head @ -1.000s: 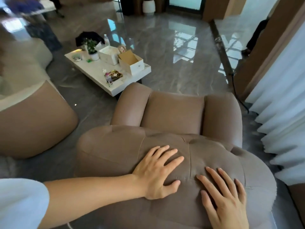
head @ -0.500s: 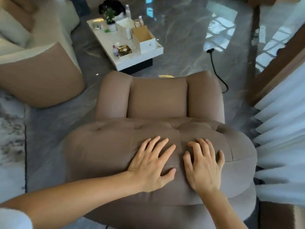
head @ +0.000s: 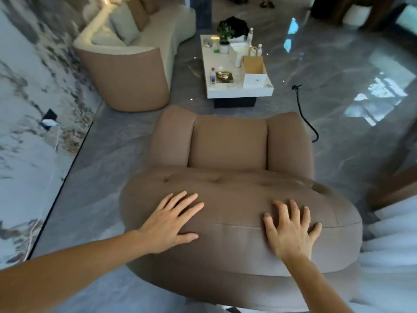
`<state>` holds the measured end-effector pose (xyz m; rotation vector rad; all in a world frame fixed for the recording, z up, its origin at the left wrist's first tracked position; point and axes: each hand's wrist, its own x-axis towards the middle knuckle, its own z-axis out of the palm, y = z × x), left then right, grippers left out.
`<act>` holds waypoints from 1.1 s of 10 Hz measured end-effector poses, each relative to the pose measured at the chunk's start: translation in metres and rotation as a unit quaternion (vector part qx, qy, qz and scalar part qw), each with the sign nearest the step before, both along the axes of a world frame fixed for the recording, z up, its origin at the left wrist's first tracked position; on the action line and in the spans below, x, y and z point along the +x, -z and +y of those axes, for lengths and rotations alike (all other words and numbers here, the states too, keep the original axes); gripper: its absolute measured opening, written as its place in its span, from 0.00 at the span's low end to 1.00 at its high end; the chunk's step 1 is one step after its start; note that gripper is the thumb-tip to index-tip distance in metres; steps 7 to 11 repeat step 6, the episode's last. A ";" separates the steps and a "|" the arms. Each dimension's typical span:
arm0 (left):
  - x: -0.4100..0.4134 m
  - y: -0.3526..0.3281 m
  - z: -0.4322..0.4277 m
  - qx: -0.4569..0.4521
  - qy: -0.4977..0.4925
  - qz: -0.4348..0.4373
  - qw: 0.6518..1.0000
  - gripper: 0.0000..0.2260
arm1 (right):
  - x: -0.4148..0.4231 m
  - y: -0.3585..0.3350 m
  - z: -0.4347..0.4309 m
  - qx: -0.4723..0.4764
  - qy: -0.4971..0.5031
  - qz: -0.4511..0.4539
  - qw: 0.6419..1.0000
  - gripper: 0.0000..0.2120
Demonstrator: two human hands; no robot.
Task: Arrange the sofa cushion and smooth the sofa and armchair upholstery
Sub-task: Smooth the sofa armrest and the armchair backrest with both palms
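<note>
I stand behind a brown tufted armchair (head: 230, 154) and look down over its padded backrest. My left hand (head: 171, 220) lies flat on the left part of the backrest top, fingers spread. My right hand (head: 291, 229) rests flat on the right part, fingers apart. Neither hand holds anything. The seat and both arm pads show beyond the backrest. At the far left stands a cream and tan sofa (head: 126, 75) with several cushions (head: 128, 23) leaning on its back.
A white coffee table (head: 239, 91) with a plant, bottles, a tray and open boxes stands past the armchair. A black cable (head: 304, 116) trails on the glossy grey floor to the right. White curtains (head: 392, 240) hang at the right edge; a marble wall runs on the left.
My hands have slid apart along the backrest, the left going left and the right going right. My view has swung left, so the sofa and wall now show.
</note>
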<state>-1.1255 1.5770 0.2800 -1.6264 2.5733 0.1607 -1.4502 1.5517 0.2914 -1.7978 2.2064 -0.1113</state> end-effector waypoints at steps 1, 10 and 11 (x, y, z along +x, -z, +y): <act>-0.017 0.009 0.004 -0.001 -0.004 0.007 1.000 0.33 | -0.001 0.001 0.010 -0.006 -0.015 0.032 0.999 0.26; -0.046 -0.014 0.032 0.036 -0.140 0.097 0.985 0.26 | 0.028 -0.036 0.009 0.014 -0.092 0.060 0.994 0.30; -0.046 -0.014 0.032 0.036 -0.140 0.097 0.985 0.26 | 0.028 -0.036 0.009 0.014 -0.092 0.060 0.994 0.30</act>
